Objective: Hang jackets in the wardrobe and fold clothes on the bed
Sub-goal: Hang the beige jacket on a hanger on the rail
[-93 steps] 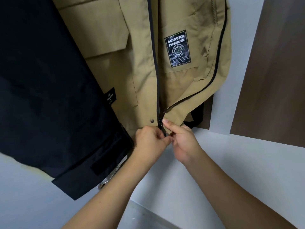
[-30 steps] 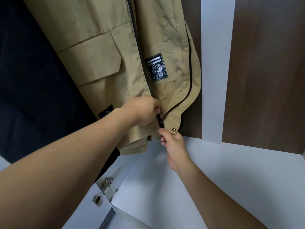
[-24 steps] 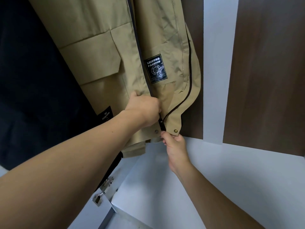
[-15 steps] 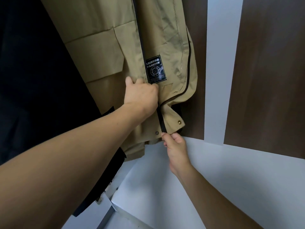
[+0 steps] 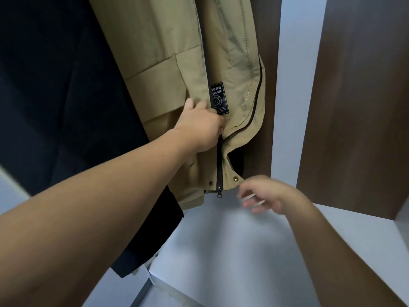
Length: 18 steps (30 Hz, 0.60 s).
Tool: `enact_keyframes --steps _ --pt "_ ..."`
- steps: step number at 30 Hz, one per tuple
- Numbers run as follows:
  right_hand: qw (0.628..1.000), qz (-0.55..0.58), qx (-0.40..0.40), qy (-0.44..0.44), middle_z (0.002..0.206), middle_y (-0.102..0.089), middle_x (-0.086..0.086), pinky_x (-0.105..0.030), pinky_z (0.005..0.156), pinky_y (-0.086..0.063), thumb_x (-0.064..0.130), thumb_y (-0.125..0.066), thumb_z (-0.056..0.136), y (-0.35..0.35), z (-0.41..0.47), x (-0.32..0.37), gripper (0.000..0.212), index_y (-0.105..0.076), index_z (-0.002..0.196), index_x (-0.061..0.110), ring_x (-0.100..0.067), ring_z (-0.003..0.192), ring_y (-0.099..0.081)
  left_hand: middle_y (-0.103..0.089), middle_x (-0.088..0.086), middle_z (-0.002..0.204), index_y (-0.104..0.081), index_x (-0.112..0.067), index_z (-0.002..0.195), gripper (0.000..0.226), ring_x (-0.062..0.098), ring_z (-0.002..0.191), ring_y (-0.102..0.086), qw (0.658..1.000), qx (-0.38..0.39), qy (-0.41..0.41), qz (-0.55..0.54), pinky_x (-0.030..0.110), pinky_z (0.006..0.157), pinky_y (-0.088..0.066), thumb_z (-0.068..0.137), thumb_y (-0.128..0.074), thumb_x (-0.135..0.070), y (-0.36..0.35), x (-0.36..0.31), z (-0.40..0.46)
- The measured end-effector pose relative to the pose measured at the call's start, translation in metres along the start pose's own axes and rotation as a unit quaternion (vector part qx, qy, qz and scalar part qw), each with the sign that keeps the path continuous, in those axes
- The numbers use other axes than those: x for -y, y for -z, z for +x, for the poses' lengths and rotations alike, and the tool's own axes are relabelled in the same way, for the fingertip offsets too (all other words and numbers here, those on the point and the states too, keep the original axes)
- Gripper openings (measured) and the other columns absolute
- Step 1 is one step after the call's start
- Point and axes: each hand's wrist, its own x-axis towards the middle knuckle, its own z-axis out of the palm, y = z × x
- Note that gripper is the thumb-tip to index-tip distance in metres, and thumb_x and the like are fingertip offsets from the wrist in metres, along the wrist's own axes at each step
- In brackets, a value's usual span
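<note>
Dark wood-grain back panel [image 5: 354, 96] on the right, white upright divider [image 5: 296, 85] beside it, white wardrobe floor [image 5: 221, 251] below, soft even light

Partly covered black patch [image 5: 219, 97] on the tan jacket [image 5: 159, 36], legible letters "TURE" above "HION".

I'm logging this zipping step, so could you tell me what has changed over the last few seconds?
The left hand has slid up the tan jacket's zip, closing its lower part. The right hand has released its grip on the hem and drawn away, blurred. The jacket still hangs beside the black garment.
</note>
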Motion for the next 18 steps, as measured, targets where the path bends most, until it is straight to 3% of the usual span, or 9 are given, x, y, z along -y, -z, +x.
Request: enact_keyframes --steps 2,4,6,8,10,12,14,15,18 --pt "0.983 0.066 -0.161 0.051 0.094 -0.058 -0.010 -0.031 0.062 -0.042 0.013 -0.051 0.088 0.017 -0.008 0.019 0.012 -0.057 0.098 0.009 -0.020 0.071 -0.055 -0.043 -0.004 0.098 -0.066 -0.030 0.105 0.024 0.025 0.106 -0.036 1.000 0.006 -0.022 0.012 0.045 0.093 -0.022 0.098 -0.044 -0.034 0.007 0.003 0.004" --pt "0.952 0.116 -0.259 0.119 0.094 -0.057 -0.007 -0.033 0.064 -0.043 0.026 -0.053 0.084 0.020 -0.013 0.038 0.027 -0.051 0.106 0.009 -0.022 0.077 -0.055 -0.048 -0.005 0.105 -0.067 -0.032 0.103 0.023 0.024 0.109 -0.033 0.999 0.031 -0.043 0.011 0.046 0.097 -0.021 0.098 -0.045 -0.036 0.015 0.006 0.009" --pt "0.960 0.093 -0.225 0.138 0.103 -0.058 -0.005 -0.031 0.065 -0.045 0.039 -0.062 0.080 0.007 -0.018 0.051 0.047 -0.043 0.115 0.014 -0.022 0.088 -0.059 -0.049 -0.007 0.105 -0.067 -0.032 0.102 0.023 0.023 0.108 -0.032 0.997 0.057 -0.055 0.008 0.047 0.098 -0.021 0.098 -0.046 -0.035 0.022 0.007 0.015" --pt "0.982 0.059 -0.155 0.095 0.111 -0.057 -0.005 -0.028 0.058 -0.040 0.041 -0.073 0.077 -0.014 -0.019 0.054 0.067 -0.035 0.124 0.013 -0.020 0.092 -0.056 -0.050 -0.009 0.107 -0.068 -0.033 0.103 0.022 0.023 0.110 -0.030 0.996 0.070 -0.062 0.012 0.048 0.099 -0.021 0.098 -0.046 -0.036 0.026 0.005 0.019" --pt "0.989 0.037 -0.123 0.072 0.118 -0.056 -0.007 -0.029 0.064 -0.046 0.040 -0.079 0.073 -0.030 -0.013 0.052 0.081 -0.032 0.132 0.010 -0.021 0.098 -0.057 -0.051 -0.009 0.114 -0.067 -0.035 0.104 0.022 0.024 0.115 -0.029 0.995 0.075 -0.067 0.010 0.052 0.104 -0.018 0.098 -0.046 -0.038 0.027 0.003 0.023" --pt "0.985 0.029 -0.147 0.081 0.115 -0.059 -0.007 -0.033 0.073 -0.053 0.038 -0.077 0.076 -0.040 -0.001 0.049 0.068 -0.042 0.127 0.008 -0.023 0.096 -0.061 -0.051 -0.011 0.116 -0.068 -0.036 0.104 0.021 0.024 0.117 -0.029 0.995 0.077 -0.069 -0.007 0.054 0.108 -0.014 0.098 -0.047 -0.038 0.027 0.000 0.027" --pt "0.973 -0.007 -0.205 0.100 0.094 -0.062 -0.005 -0.029 0.058 -0.047 0.034 -0.070 0.082 -0.044 0.010 0.050 0.031 -0.054 0.097 0.012 -0.019 0.076 -0.059 -0.053 -0.013 0.113 -0.067 -0.036 0.103 0.021 0.023 0.116 -0.029 0.994 0.080 -0.070 -0.015 0.055 0.108 -0.011 0.098 -0.047 -0.035 0.028 -0.003 0.031" --pt "0.965 -0.028 -0.238 0.110 0.083 -0.059 -0.003 -0.027 0.051 -0.040 0.030 -0.067 0.084 -0.044 0.013 0.051 0.023 -0.052 0.082 0.014 -0.018 0.066 -0.055 -0.054 -0.014 0.112 -0.067 -0.035 0.103 0.021 0.023 0.116 -0.029 0.994 0.080 -0.067 -0.016 0.055 0.108 -0.009 0.098 -0.047 -0.033 0.027 -0.004 0.033" --pt "0.946 -0.066 -0.291 0.125 0.068 -0.051 0.000 -0.024 0.044 -0.030 0.024 -0.066 0.087 -0.043 0.020 0.052 0.030 -0.043 0.068 0.017 -0.015 0.056 -0.048 -0.056 -0.013 0.108 -0.064 -0.032 0.101 0.023 0.025 0.116 -0.028 0.997 0.050 -0.056 0.018 0.057 0.108 -0.006 0.098 -0.042 -0.029 0.023 -0.003 0.035"
